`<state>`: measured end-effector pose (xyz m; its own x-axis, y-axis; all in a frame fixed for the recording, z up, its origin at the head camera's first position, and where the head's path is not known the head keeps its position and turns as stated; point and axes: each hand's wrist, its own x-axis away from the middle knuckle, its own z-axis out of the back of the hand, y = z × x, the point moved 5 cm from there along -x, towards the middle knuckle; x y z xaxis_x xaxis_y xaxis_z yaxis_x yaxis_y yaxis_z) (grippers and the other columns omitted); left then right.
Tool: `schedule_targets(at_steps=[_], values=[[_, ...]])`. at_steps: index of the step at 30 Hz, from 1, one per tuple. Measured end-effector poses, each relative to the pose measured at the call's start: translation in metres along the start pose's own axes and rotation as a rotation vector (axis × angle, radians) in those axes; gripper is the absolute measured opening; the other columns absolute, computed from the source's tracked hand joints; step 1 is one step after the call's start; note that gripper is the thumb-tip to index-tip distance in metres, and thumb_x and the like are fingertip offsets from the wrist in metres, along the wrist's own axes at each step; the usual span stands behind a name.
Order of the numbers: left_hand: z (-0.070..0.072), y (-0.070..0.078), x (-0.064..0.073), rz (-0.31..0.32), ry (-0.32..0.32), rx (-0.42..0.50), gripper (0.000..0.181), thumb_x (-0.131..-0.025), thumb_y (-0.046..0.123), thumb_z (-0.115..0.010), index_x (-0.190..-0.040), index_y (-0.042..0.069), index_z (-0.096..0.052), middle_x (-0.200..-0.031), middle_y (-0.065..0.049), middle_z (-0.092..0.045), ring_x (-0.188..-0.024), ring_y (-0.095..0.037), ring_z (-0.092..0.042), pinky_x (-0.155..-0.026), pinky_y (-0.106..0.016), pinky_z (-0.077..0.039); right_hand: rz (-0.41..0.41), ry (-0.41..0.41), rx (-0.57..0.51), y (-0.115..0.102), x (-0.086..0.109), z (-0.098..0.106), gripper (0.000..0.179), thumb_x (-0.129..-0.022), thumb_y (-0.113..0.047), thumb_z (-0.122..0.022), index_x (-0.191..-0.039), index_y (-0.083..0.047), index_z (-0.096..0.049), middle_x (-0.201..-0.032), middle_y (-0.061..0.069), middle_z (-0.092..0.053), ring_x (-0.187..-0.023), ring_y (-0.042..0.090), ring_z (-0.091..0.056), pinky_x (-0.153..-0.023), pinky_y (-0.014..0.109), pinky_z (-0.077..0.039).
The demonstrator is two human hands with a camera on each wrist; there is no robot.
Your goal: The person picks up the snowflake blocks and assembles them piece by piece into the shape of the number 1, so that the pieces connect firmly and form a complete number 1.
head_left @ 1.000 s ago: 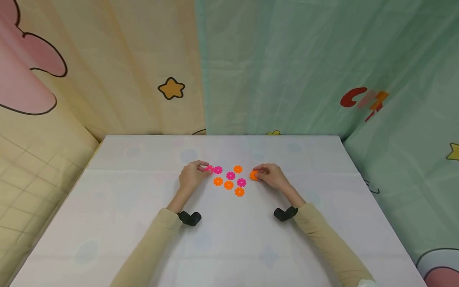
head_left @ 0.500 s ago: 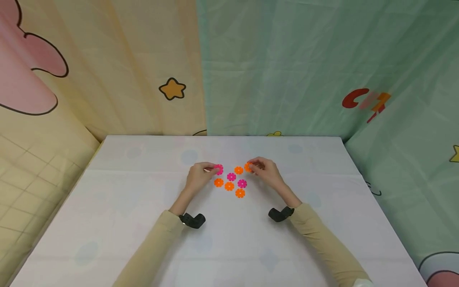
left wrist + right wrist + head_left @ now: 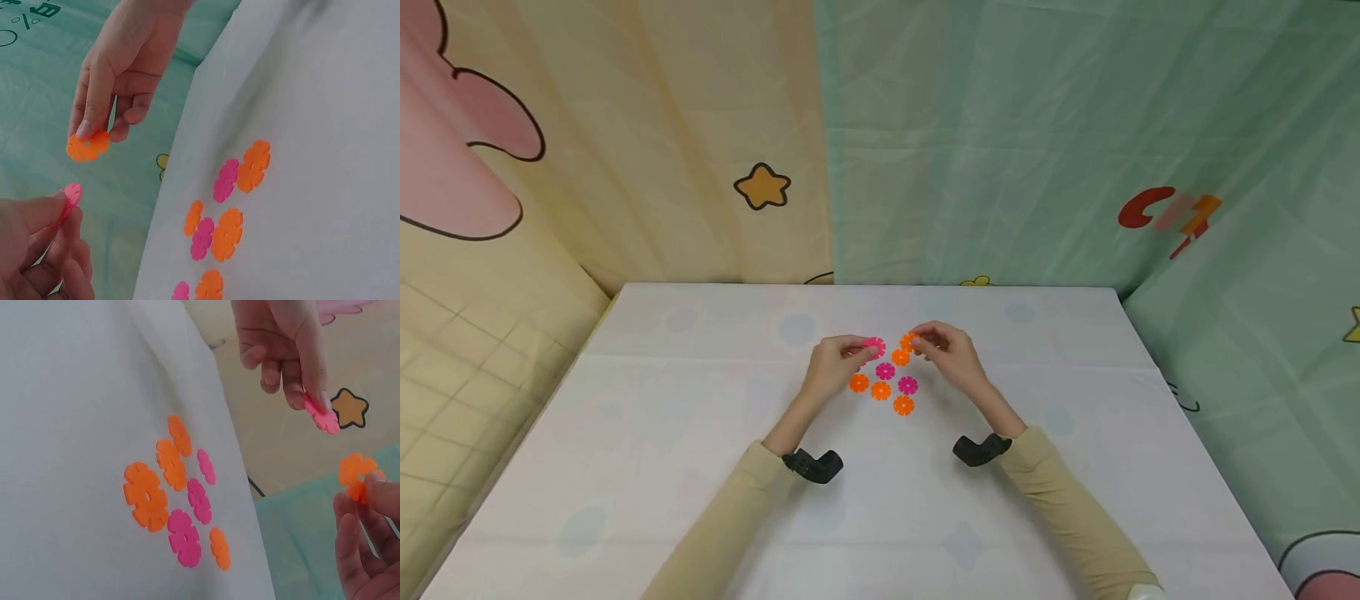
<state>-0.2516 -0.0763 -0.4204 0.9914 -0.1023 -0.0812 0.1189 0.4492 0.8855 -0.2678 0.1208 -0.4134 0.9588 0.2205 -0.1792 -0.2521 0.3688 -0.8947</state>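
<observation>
My left hand (image 3: 833, 367) pinches a pink notched flower-shaped disc (image 3: 875, 347) between thumb and fingers, raised above the table. Facing it, my right hand (image 3: 953, 357) pinches an orange disc (image 3: 355, 472) of the same kind by its edge. A gap separates the two held discs in both wrist views. Beneath the hands lie several loose discs, among them an orange disc (image 3: 903, 405) nearest me, a pink disc (image 3: 907, 385) beside it and another orange disc (image 3: 881, 390). One more pink disc (image 3: 206, 466) is mostly hidden behind my left fingers in the head view.
The discs lie flat on a table (image 3: 715, 467) with a pale cloth. Patterned curtains (image 3: 1000, 150) hang behind it and at both sides. Each wrist wears a black camera mount, such as the left mount (image 3: 814, 467).
Both hands have lifted and moved inward toward each other, each bringing its disc along. The pink and orange discs are now much closer together. The loose discs stay in place.
</observation>
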Motion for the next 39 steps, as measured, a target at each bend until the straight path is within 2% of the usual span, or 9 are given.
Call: schedule_targets(at_steps=[2, 4, 8, 11, 16, 21, 26, 35, 39], values=[[-0.002, 0.002, 0.0, -0.003, -0.014, 0.007, 0.029, -0.092, 0.023, -0.066, -0.111, 0.002, -0.07, -0.093, -0.015, -0.071, -0.077, -0.034, -0.064, -0.056, -0.02, -0.046, 0.009, 0.008, -0.003, -0.013, 0.004, 0.0, 0.021, -0.094, -0.007, -0.06, -0.11, 0.006, -0.064, -0.1, 0.024, -0.068, -0.079, 0.021, -0.066, -0.071, 0.023, -0.055], [-0.003, 0.004, 0.0, -0.006, -0.024, 0.005, 0.028, -0.093, 0.022, -0.064, -0.112, 0.002, -0.069, -0.095, -0.018, -0.07, -0.072, -0.034, -0.061, -0.053, -0.02, -0.044, 0.023, 0.02, -0.007, -0.025, 0.007, 0.001, 0.02, -0.094, -0.005, -0.059, -0.11, 0.007, -0.063, -0.099, 0.025, -0.068, -0.08, 0.022, -0.066, -0.072, 0.022, -0.055], [-0.005, 0.008, 0.0, -0.018, -0.033, -0.015, 0.026, -0.095, 0.021, -0.06, -0.111, 0.002, -0.069, -0.094, -0.02, -0.068, -0.061, -0.021, -0.054, -0.051, -0.021, -0.042, 0.067, 0.035, -0.042, -0.039, 0.011, 0.0, 0.02, -0.094, -0.003, -0.058, -0.109, 0.009, -0.061, -0.099, 0.027, -0.067, -0.086, 0.036, -0.066, -0.072, 0.02, -0.054], [-0.004, 0.009, 0.0, -0.013, -0.033, -0.039, 0.025, -0.096, 0.022, -0.06, -0.109, 0.003, -0.069, -0.094, -0.019, -0.069, -0.061, -0.015, -0.052, -0.054, -0.022, -0.043, 0.093, 0.034, -0.066, -0.042, 0.009, -0.003, 0.02, -0.093, -0.003, -0.059, -0.108, 0.01, -0.061, -0.099, 0.028, -0.067, -0.088, 0.04, -0.065, -0.071, 0.016, -0.052], [-0.002, 0.014, 0.001, -0.002, -0.054, -0.061, 0.025, -0.096, 0.022, -0.058, -0.109, 0.004, -0.069, -0.094, -0.018, -0.069, -0.066, -0.018, -0.056, -0.055, -0.022, -0.044, 0.105, 0.027, -0.06, -0.044, 0.006, -0.007, 0.02, -0.092, -0.004, -0.061, -0.108, 0.009, -0.061, -0.1, 0.026, -0.067, -0.091, 0.039, -0.064, -0.072, 0.012, -0.049], [0.003, 0.015, -0.002, 0.03, -0.08, -0.011, 0.026, -0.097, 0.021, -0.057, -0.113, 0.002, -0.067, -0.093, -0.019, -0.067, -0.071, -0.026, -0.061, -0.057, -0.022, -0.045, 0.14, 0.019, -0.046, -0.048, 0.004, -0.01, 0.019, -0.092, -0.003, -0.061, -0.107, 0.008, -0.062, -0.101, 0.024, -0.067, -0.092, 0.037, -0.064, -0.074, 0.012, -0.05], [0.005, 0.011, -0.005, 0.086, -0.102, 0.036, 0.028, -0.099, 0.021, -0.054, -0.116, 0.001, -0.065, -0.093, -0.022, -0.064, -0.068, -0.019, -0.056, -0.06, -0.022, -0.046, 0.165, 0.008, -0.043, -0.051, 0.002, -0.012, 0.018, -0.092, -0.003, -0.061, -0.105, 0.009, -0.062, -0.098, 0.025, -0.066, -0.091, 0.041, -0.062, -0.072, 0.012, -0.049], [0.001, 0.009, -0.01, 0.153, -0.155, 0.096, 0.031, -0.098, 0.022, -0.056, -0.118, 0.0, -0.065, -0.084, -0.015, -0.062, -0.062, -0.013, -0.051, -0.06, -0.022, -0.048, 0.181, 0.017, -0.057, -0.048, 0.001, -0.011, 0.015, -0.091, -0.003, -0.062, -0.101, 0.007, -0.064, -0.098, 0.023, -0.067, -0.082, 0.015, -0.06, -0.072, 0.014, -0.05], [-0.001, 0.009, -0.009, 0.187, -0.164, 0.125, 0.031, -0.097, 0.021, -0.057, -0.117, 0.0, -0.065, -0.088, -0.02, -0.065, -0.062, -0.013, -0.049, -0.06, -0.021, -0.047, 0.185, 0.014, -0.079, -0.047, 0.002, -0.01, 0.012, -0.09, -0.001, -0.062, -0.098, 0.009, -0.063, -0.096, 0.025, -0.066, -0.079, 0.027, -0.062, -0.071, 0.014, -0.05]])
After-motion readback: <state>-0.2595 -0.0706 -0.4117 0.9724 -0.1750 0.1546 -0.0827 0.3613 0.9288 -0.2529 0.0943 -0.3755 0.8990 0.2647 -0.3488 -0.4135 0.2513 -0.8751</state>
